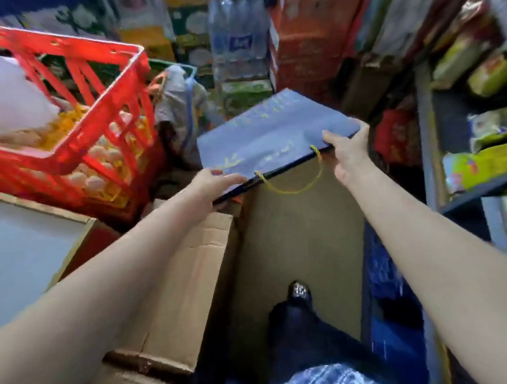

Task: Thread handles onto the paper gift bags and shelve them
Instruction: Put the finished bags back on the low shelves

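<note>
Now the fingers of the left hand (212,182) pinch the near left corner of the bag (272,139), and the right hand (347,152) pinches its right edge. Held flat in the air over a brown box (189,274), the blue bag has a yellow handle (293,183) hanging from its edge. So threading looks done. Next it must go onto the shelf (428,137) at the right, kept flat.

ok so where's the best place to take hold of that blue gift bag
At the two near corners of its top edge, from either side, as the left hand and right hand hold the blue gift bag now. It lies flat and wide; the yellow cord handle hangs free between.
</note>
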